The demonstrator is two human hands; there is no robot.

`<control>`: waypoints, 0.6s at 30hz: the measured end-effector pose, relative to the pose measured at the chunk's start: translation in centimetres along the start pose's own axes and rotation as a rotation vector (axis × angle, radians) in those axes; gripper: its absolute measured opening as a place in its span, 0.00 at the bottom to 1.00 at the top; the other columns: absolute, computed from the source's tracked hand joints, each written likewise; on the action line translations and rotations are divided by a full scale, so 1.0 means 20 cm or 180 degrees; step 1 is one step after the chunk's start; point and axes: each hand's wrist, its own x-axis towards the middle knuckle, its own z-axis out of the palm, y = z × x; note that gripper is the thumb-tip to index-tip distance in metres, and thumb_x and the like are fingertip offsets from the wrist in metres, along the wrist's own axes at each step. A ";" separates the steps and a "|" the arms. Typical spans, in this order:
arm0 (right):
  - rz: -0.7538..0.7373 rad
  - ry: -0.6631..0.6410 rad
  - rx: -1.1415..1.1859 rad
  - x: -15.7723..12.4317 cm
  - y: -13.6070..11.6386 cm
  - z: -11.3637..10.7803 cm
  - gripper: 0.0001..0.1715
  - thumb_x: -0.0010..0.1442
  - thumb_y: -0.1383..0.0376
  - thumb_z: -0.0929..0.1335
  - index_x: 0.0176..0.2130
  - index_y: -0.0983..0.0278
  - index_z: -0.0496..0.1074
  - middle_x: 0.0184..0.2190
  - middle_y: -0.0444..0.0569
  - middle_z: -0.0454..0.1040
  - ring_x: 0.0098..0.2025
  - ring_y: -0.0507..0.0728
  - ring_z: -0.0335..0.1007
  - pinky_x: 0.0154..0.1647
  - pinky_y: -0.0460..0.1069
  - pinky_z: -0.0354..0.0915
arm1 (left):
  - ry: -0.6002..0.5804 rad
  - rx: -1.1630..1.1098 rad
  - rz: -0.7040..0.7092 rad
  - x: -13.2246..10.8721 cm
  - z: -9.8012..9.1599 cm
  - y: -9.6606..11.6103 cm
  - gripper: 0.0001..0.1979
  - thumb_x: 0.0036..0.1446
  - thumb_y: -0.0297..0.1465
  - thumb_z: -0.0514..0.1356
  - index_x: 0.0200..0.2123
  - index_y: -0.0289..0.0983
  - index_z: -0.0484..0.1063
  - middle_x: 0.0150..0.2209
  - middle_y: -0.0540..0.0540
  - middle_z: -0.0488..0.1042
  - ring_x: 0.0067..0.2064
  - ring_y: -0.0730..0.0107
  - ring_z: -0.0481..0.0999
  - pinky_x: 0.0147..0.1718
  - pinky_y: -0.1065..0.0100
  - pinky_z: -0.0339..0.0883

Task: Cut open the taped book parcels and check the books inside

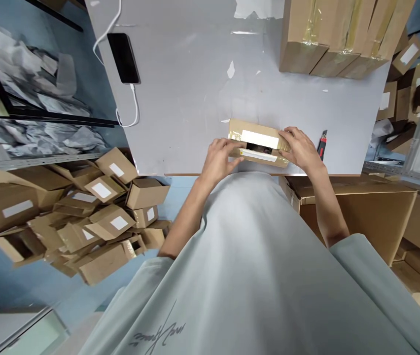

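Note:
A small cardboard box with a white label and clear tape lies on the grey table near its front edge. Its flap is partly lifted, showing a dark gap. My left hand grips the box's left end, fingers curled over the flap. My right hand clasps the right end, fingers wrapped over the top. A red and black utility knife lies just right of my right hand.
A black phone on a white charging cable lies at the table's left. Long taped cartons are stacked at the back right. Several small labelled boxes are heaped on the floor left. A large open carton stands under the table's right.

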 end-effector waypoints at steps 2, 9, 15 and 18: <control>-0.0042 0.0036 0.0137 0.00 -0.01 -0.04 0.30 0.72 0.54 0.73 0.69 0.57 0.77 0.70 0.60 0.76 0.68 0.75 0.74 0.71 0.72 0.72 | -0.0146 0.0156 0.0159 -0.02 0.00 0.02 0.12 0.69 0.34 0.70 0.55 0.43 0.84 0.52 0.39 0.81 0.57 0.44 0.75 0.61 0.45 0.70; 0.0361 0.0926 0.1147 0.19 0.14 -0.03 0.34 0.76 0.36 0.68 0.59 0.59 0.81 0.50 0.54 0.84 0.57 0.70 0.81 0.69 0.68 0.74 | -0.0629 0.0348 0.0545 -0.13 0.05 0.01 0.11 0.66 0.23 0.64 0.46 0.42 0.83 0.46 0.38 0.82 0.52 0.45 0.77 0.56 0.46 0.68; 0.0745 0.1261 0.1221 0.42 0.33 0.18 0.38 0.75 0.36 0.69 0.65 0.61 0.75 0.52 0.56 0.80 0.62 0.69 0.78 0.72 0.70 0.71 | -0.0891 0.0457 0.0624 -0.11 0.11 0.00 0.12 0.63 0.19 0.66 0.45 0.40 0.82 0.48 0.36 0.82 0.54 0.43 0.78 0.53 0.49 0.68; 0.0816 0.1413 0.0990 0.36 0.24 0.18 0.32 0.76 0.40 0.68 0.65 0.58 0.73 0.64 0.61 0.73 0.69 0.72 0.73 0.75 0.73 0.68 | -0.1108 0.0307 0.0571 -0.08 0.12 0.02 0.11 0.63 0.32 0.76 0.47 0.39 0.83 0.46 0.36 0.82 0.53 0.42 0.79 0.54 0.50 0.70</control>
